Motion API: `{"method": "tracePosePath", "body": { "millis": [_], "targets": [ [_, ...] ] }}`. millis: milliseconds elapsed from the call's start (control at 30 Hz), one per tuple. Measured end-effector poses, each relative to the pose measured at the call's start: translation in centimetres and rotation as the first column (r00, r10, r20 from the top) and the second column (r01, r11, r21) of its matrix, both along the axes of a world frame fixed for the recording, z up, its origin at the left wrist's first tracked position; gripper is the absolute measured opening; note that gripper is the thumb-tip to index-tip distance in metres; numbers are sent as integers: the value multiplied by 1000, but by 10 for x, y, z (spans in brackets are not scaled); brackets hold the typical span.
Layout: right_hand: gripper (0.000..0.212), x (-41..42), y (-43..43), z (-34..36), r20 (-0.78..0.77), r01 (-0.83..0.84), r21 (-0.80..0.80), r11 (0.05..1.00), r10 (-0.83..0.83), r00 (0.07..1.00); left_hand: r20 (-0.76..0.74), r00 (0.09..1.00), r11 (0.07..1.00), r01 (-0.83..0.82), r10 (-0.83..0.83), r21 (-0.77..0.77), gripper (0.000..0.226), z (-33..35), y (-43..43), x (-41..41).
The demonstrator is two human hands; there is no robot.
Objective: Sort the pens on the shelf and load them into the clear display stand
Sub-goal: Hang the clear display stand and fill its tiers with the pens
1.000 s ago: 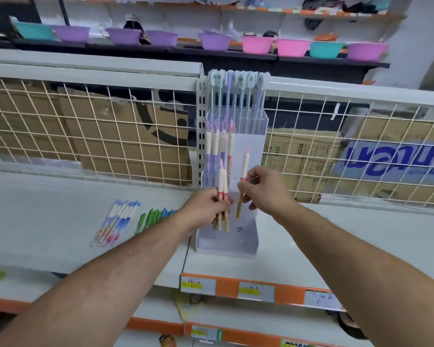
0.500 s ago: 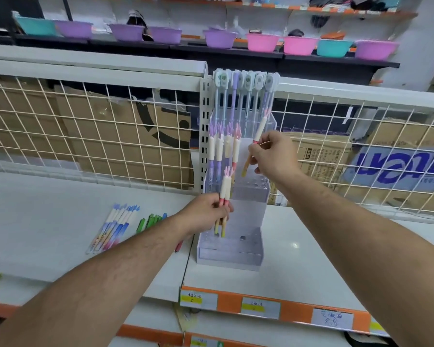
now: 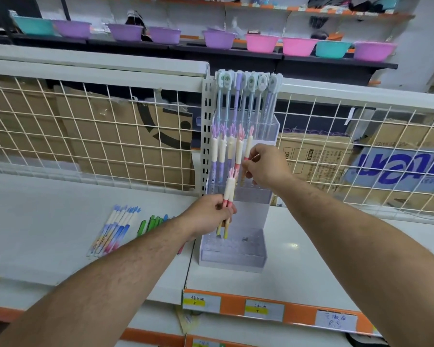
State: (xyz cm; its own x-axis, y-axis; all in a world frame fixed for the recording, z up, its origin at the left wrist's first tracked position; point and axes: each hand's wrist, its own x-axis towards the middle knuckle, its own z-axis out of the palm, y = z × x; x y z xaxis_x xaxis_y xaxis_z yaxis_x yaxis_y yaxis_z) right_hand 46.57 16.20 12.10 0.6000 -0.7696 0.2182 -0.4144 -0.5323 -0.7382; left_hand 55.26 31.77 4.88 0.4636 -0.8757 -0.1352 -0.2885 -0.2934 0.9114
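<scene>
Shelf bears one stand; left grip clamps two pens, right grip pinches one pen at its middle tier.

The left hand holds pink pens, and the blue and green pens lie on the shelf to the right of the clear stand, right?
Not quite. The head view shows the blue pens and green pens lying on the shelf to the left of the clear stand, not the right. The left hand does hold pink pens.

Wire grid fronts cardboard boxes; coloured basins line a rack.
</scene>
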Motion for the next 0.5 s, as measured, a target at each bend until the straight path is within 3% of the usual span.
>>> {"method": "tracePosePath", "body": {
  "millis": [400,500],
  "targets": [
    [14,-7,4,-4,-59,28,-44,999,-30,998,-63,998,1000,-16,15,-22,13,1,2,-2],
    [11,-18,11,-7,-5,66,-66,996,-67,998,-107,994,999,-17,12,-49,13,3,3,-4]
  ]
}}
